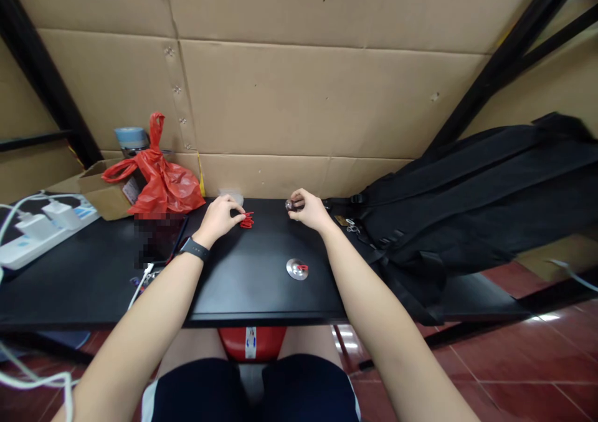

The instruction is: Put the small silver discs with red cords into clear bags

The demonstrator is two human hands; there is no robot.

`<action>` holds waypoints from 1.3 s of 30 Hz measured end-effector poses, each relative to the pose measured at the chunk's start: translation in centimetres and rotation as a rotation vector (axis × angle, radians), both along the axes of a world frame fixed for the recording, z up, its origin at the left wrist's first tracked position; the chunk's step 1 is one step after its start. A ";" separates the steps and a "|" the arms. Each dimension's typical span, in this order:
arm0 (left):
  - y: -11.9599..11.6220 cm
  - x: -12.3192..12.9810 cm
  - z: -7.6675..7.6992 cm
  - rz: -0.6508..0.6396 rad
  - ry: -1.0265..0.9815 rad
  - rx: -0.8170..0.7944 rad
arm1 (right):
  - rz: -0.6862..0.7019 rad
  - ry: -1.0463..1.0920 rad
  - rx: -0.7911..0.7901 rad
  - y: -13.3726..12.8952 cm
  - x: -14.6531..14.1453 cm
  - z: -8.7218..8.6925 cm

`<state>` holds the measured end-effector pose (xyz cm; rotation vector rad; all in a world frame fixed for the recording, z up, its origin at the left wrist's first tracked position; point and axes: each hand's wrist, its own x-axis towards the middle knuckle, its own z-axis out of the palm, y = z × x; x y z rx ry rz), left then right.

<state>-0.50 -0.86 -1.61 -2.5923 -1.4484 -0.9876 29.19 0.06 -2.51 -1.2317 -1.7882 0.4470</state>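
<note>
My left hand (220, 219) is closed at the left of a small pile of red cord (247, 221), thumb and forefinger pinched at its near edge. My right hand (309, 211) curves its thumb and fingers around a small shiny, dark round piece (290, 206); its full shape is partly covered. Nearer to me on the black table (261, 285), between my forearms, lies a round silver metal disc (296, 268) with a raised centre and a short red cord loop on it. Behind my left hand sits a crumpled clear plastic piece (233, 196).
A tied red plastic bag (163, 182) and an open cardboard box (109, 188) stand back left, beside a white power strip (49, 235). A large black backpack (481, 197) covers the right side. Cardboard panels (299, 104) wall off the back.
</note>
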 end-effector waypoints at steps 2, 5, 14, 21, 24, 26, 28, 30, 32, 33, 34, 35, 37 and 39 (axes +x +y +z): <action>0.4 -0.2 -0.4 0.009 0.006 -0.022 | -0.091 -0.091 -0.008 0.5 1.4 -0.5; 0.7 -0.4 -0.8 0.021 0.011 -0.037 | -0.151 -0.159 -0.063 1.2 2.8 -1.3; 0.7 -0.7 -1.0 0.017 0.085 -0.068 | -0.159 -0.209 -0.115 2.1 3.4 -2.5; -1.5 1.0 0.5 -0.122 0.035 -0.088 | -0.151 -0.290 -0.085 1.8 3.0 -2.1; -3.8 3.3 1.2 -0.408 0.066 -0.191 | -0.154 -0.340 -0.027 1.8 3.0 -1.8; -5.5 5.1 1.2 -0.590 0.096 -0.259 | -0.146 -0.347 -0.007 1.8 3.0 -1.6; -6.9 6.7 0.9 -0.677 0.110 -0.271 | -0.130 -0.337 -0.012 1.8 2.9 -1.6; -7.8 7.8 0.4 -0.717 0.147 -0.271 | -0.113 -0.325 -0.027 1.7 2.9 -1.6; -8.0 8.1 0.1 -0.725 0.181 -0.271 | -0.104 -0.322 -0.034 1.6 2.9 -1.6; -7.9 8.1 0.0 -0.718 0.190 -0.271 | -0.104 -0.324 -0.033 1.6 2.9 -1.6; -7.7 8.0 0.0 -0.705 0.193 -0.273 | -0.106 -0.329 -0.030 1.5 2.8 -1.5; -7.6 7.8 0.0 -0.688 0.191 -0.274 | -0.109 -0.338 -0.027 1.5 2.8 -1.5; -7.3 7.5 0.1 -0.654 0.175 -0.275 | -0.120 -0.366 -0.014 1.5 2.6 -1.4; -7.3 7.6 0.3 -0.661 0.157 -0.282 | -0.129 -0.391 0.002 1.4 2.5 -1.3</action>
